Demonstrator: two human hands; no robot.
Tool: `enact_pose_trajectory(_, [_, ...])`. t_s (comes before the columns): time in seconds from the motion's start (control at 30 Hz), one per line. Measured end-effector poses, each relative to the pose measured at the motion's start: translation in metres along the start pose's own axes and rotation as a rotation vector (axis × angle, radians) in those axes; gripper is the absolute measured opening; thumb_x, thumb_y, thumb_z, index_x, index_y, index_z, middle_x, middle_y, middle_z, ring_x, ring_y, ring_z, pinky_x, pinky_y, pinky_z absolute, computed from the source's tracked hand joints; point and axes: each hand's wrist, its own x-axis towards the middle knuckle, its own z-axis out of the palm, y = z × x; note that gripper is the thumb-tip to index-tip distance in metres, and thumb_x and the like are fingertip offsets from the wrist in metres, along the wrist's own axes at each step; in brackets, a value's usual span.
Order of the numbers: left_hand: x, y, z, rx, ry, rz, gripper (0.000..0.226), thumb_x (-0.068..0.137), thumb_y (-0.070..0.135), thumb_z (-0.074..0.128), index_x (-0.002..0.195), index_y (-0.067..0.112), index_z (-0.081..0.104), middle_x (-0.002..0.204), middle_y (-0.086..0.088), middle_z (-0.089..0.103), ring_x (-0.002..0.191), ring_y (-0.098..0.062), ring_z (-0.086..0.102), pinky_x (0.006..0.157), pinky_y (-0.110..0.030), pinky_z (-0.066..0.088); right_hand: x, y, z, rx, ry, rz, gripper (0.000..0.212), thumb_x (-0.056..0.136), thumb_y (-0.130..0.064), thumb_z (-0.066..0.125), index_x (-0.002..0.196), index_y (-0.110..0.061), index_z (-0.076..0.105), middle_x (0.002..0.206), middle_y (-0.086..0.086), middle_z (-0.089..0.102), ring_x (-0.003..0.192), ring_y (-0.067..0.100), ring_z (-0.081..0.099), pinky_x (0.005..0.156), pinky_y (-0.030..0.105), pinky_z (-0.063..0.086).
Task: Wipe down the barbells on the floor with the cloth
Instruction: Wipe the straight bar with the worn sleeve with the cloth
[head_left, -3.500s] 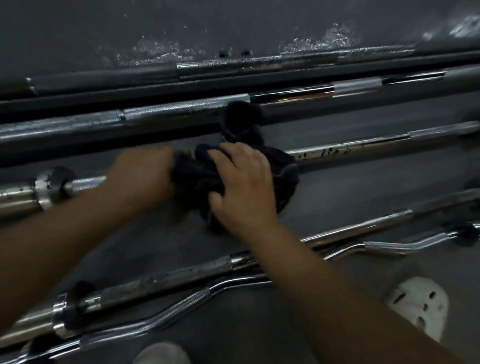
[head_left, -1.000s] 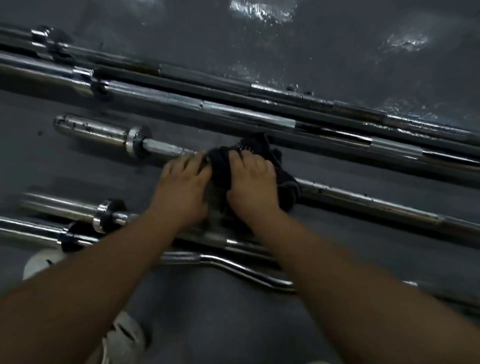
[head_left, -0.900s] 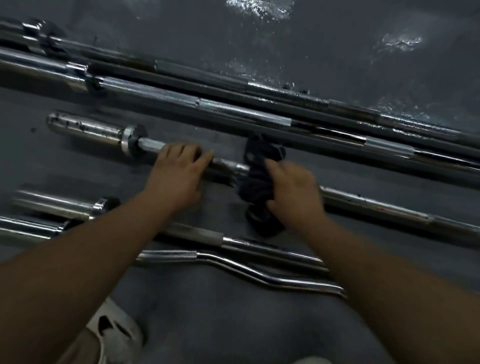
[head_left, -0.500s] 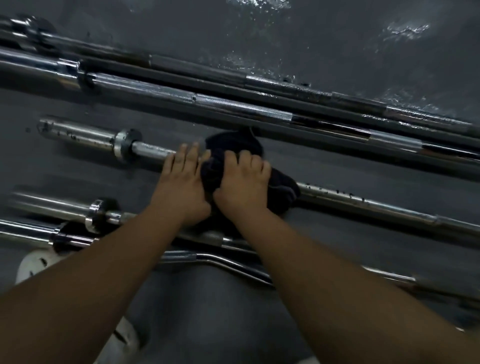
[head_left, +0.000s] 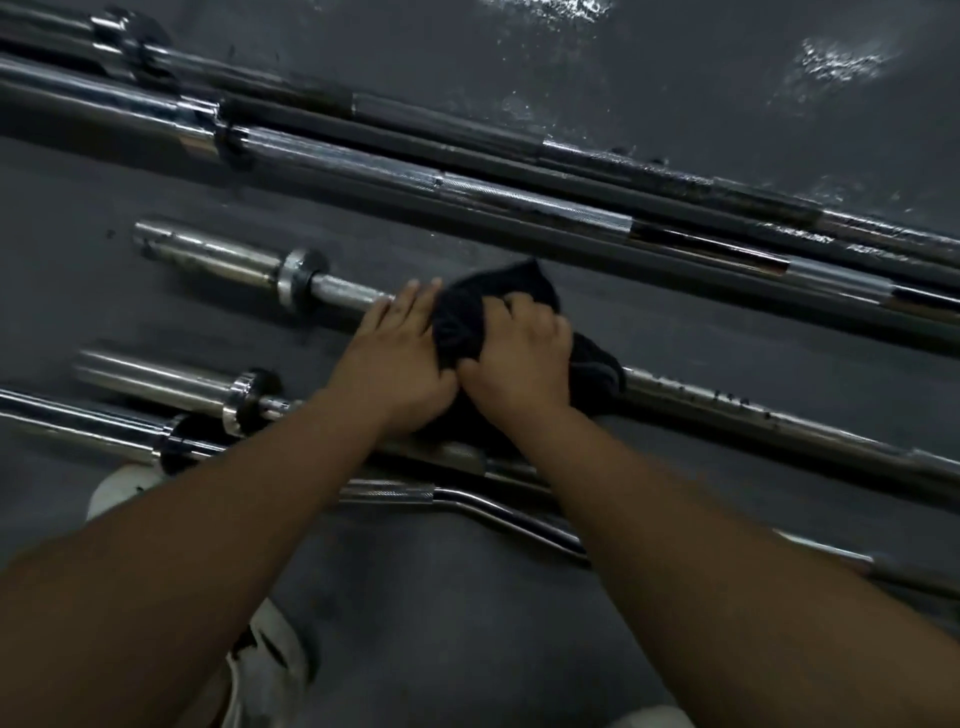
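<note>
Right hand (head_left: 519, 358) back beside flat left hand (head_left: 400, 358), gripping cloth (head_left: 470, 319)

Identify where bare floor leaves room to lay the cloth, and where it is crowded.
Bare floor runs between the cloth-covered barbell and the long chrome barbell, and nearer than the curl bar. Crowded: between curl bar and short straight bar.

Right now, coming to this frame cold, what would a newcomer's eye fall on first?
Two hands meet at the centre: the right hand grips a black cloth bunched over the middle barbell, and the left hand lies on the same bar just beside it. Beyond them, long barbells run diagonally across the dark floor. A bent curl bar lies nearer the person.
</note>
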Motion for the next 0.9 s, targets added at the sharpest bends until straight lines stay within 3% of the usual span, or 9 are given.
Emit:
enact_pose_trajectory(0.13, [0.027, -0.023, -0.025, 0.078, -0.024, 0.110, 0.087, 0.075, 0.054, 0.026, 0.153, 0.017, 0.025, 0.159, -0.006, 0.027, 0.147, -0.024, 0.022, 0.119, -0.041, 0.013, 0.009, 0.046, -0.023, -0.084, -0.062, -0.168, 0.072, 0.074, -0.046, 0.063, 0.140, -0.023, 0.049, 0.125, 0.011, 0.059, 0.112, 0.035, 0.057, 0.096, 0.041, 0.042])
enact_pose_trajectory(0.27, [0.028, -0.069, -0.019, 0.292, 0.103, 0.234, 0.074, 0.081, 0.058, 0.035, 0.143, 0.018, 0.040, 0.137, -0.011, 0.052, 0.122, -0.033, 0.050, 0.105, -0.047, 0.035, -0.032, 0.113, -0.034, -0.116, 0.125, 0.169, 0.061, 0.069, -0.053, 0.053, 0.119, -0.020, 0.061, 0.100, 0.012, 0.064, 0.095, 0.036, 0.060, 0.085, 0.044, 0.045])
enact_pose_trajectory(0.37, [0.040, -0.065, -0.007, 0.268, 0.181, 0.211, 0.060, 0.073, 0.050, 0.048, 0.123, 0.017, 0.052, 0.108, -0.012, 0.058, 0.098, -0.034, 0.053, 0.090, -0.045, 0.037, -0.024, 0.068, -0.009, 0.012, 0.288, 0.410, 0.049, 0.068, -0.049, 0.056, 0.102, -0.015, 0.065, 0.095, 0.012, 0.064, 0.094, 0.035, 0.057, 0.090, 0.046, 0.040])
enact_pose_trajectory(0.47, [0.056, -0.058, -0.017, 0.273, 0.195, 0.194, 0.047, 0.074, 0.046, 0.055, 0.113, 0.020, 0.057, 0.102, -0.009, 0.062, 0.093, -0.033, 0.057, 0.082, -0.041, 0.039, 0.008, -0.005, 0.011, 0.039, 0.238, 0.222, 0.060, 0.063, -0.048, 0.057, 0.115, -0.019, 0.063, 0.117, 0.011, 0.060, 0.109, 0.034, 0.053, 0.103, 0.048, 0.033])
enact_pose_trajectory(0.57, [0.085, -0.058, -0.039, 0.209, -0.035, 0.154, 0.036, 0.081, 0.051, 0.061, 0.107, 0.026, 0.062, 0.105, -0.007, 0.069, 0.096, -0.031, 0.065, 0.079, -0.036, 0.047, 0.022, -0.002, 0.003, -0.014, 0.114, 0.011, 0.073, 0.068, -0.050, 0.058, 0.134, -0.020, 0.054, 0.132, 0.011, 0.055, 0.119, 0.033, 0.051, 0.108, 0.047, 0.029])
enact_pose_trajectory(0.63, [0.101, -0.052, -0.056, 0.166, -0.352, 0.104, 0.028, 0.079, 0.049, 0.064, 0.097, 0.028, 0.064, 0.101, -0.004, 0.069, 0.090, -0.026, 0.064, 0.079, -0.032, 0.051, 0.012, 0.042, -0.011, -0.071, 0.083, -0.159, 0.075, 0.070, -0.051, 0.057, 0.136, -0.018, 0.055, 0.130, 0.014, 0.059, 0.113, 0.036, 0.057, 0.100, 0.046, 0.040])
enact_pose_trajectory(0.7, [0.104, -0.055, -0.061, 0.138, -0.444, 0.112, 0.021, 0.078, 0.045, 0.063, 0.088, 0.027, 0.059, 0.098, -0.001, 0.068, 0.085, -0.024, 0.061, 0.078, -0.033, 0.052, -0.006, 0.100, -0.023, -0.090, 0.153, -0.141, 0.073, 0.068, -0.052, 0.052, 0.131, -0.014, 0.059, 0.118, 0.017, 0.064, 0.101, 0.039, 0.062, 0.089, 0.046, 0.047])
enact_pose_trajectory(0.83, [0.066, -0.051, -0.017, 0.281, 0.222, 0.189, 0.030, 0.076, 0.041, 0.055, 0.094, 0.017, 0.053, 0.092, -0.011, 0.063, 0.083, -0.034, 0.060, 0.068, -0.037, 0.042, -0.024, 0.112, -0.014, -0.029, 0.348, 0.449, 0.061, 0.067, -0.052, 0.050, 0.111, -0.011, 0.064, 0.108, 0.017, 0.062, 0.105, 0.036, 0.054, 0.100, 0.049, 0.036])
enact_pose_trajectory(0.9, [0.059, -0.040, -0.008, 0.277, 0.274, 0.141, 0.035, 0.073, 0.044, 0.053, 0.091, 0.015, 0.055, 0.089, -0.013, 0.063, 0.081, -0.035, 0.059, 0.071, -0.040, 0.042, -0.002, 0.057, -0.003, 0.052, 0.367, 0.435, 0.057, 0.064, -0.049, 0.053, 0.106, -0.013, 0.064, 0.108, 0.016, 0.062, 0.106, 0.035, 0.055, 0.100, 0.049, 0.034])
